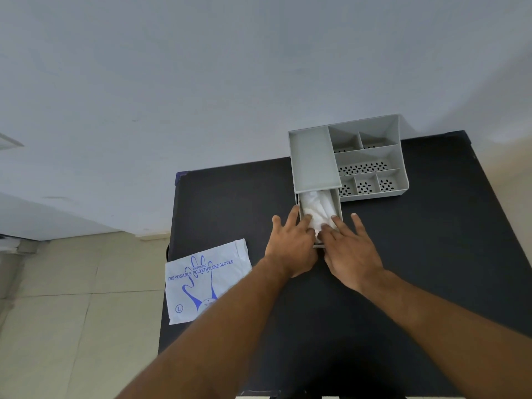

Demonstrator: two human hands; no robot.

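Observation:
A grey plastic organiser [316, 156] with several compartments stands at the back of a black table [417, 254]. Its drawer [337, 203] is pulled out toward me and holds crumpled clear-white plastic gloves [318, 207]. My left hand [290, 246] lies with straight fingers over the drawer's left edge, fingertips on the gloves. My right hand [351, 249] lies beside it with spread fingers pressing down on the gloves at the drawer's near end. The drawer's front is hidden under both hands.
A white packet printed "Disposable Polyethylene Gloves" [205, 280] lies flat at the table's left edge, partly overhanging. A pale wall rises behind the table. Tiled floor [72, 312] shows to the left.

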